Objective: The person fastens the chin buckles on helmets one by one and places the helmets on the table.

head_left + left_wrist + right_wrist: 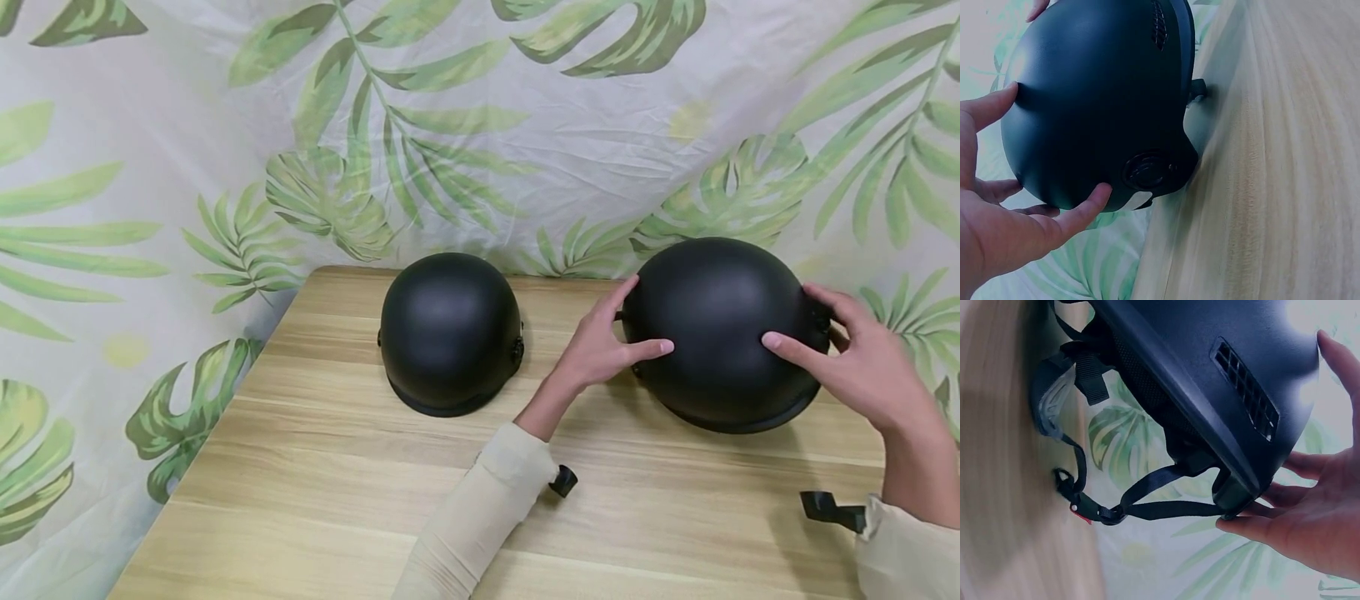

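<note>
A black helmet (720, 333) is held between both hands toward the right of the table. On its left side my left hand (603, 337) grips it, thumb across the shell and fingers at the edge; the left wrist view shows those fingers (1088, 209) near a round dial. My right hand (862, 358) grips the opposite side, thumb on the front, other fingers partly hidden behind. In the right wrist view the rim stands off the tabletop, and a chin strap (1172, 509) with a buckle dangles below a vent (1244, 387).
A second, smaller-looking black helmet (450, 333) sits dome up on the wooden table (322, 492), left of the held one. Behind the table hangs a leaf-patterned cloth (465, 125). Dark mounts (562, 481) jut from both sleeves.
</note>
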Available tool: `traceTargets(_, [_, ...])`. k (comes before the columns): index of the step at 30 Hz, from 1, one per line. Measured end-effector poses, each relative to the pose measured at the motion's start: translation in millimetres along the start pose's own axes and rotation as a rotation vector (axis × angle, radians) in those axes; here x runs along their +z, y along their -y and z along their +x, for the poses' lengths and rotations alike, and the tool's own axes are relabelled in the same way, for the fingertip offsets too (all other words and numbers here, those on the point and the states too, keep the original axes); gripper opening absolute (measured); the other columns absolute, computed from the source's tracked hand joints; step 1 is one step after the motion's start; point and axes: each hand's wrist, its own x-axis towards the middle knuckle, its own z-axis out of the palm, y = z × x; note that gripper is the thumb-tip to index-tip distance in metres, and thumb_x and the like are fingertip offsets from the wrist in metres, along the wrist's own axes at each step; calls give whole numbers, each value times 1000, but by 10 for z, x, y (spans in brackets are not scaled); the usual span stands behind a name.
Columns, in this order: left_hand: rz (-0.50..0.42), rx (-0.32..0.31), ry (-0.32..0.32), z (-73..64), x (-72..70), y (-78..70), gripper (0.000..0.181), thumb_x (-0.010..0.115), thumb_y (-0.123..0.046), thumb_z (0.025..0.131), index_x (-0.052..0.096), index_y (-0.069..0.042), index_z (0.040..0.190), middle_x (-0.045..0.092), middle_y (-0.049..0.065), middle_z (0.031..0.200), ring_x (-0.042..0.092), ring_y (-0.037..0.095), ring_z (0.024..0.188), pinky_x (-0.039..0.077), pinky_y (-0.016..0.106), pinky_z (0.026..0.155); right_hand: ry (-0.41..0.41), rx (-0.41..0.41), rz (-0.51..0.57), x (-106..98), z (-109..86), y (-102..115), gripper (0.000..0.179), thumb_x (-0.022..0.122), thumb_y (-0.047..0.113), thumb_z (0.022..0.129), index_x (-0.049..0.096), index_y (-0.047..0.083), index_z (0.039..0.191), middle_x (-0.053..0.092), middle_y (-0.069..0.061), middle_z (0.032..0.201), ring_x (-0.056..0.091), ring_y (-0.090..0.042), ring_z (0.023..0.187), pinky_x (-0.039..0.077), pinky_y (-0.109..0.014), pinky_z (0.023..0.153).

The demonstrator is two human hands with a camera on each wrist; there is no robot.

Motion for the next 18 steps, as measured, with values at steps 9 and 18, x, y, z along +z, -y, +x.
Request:
traceTargets(9, [-8, -36, -15, -8, 27, 21, 99, 85, -50, 87, 25, -48, 166, 29, -12, 174, 42, 26, 157, 44, 54, 121, 12, -75, 91, 61, 92, -113, 93, 71, 39, 102, 16, 12, 172, 14, -26, 176, 17, -49, 161, 15, -69, 127])
traceTargets(18, [14, -12, -13, 0, 60, 13, 99, 86, -45, 88, 28, -40, 168, 32, -8, 174, 43, 25, 156, 44, 49, 122, 47, -79, 89, 58, 125, -162, 94, 70, 39, 103, 13, 10, 172, 11, -28, 176, 10, -48, 162, 13, -75, 124])
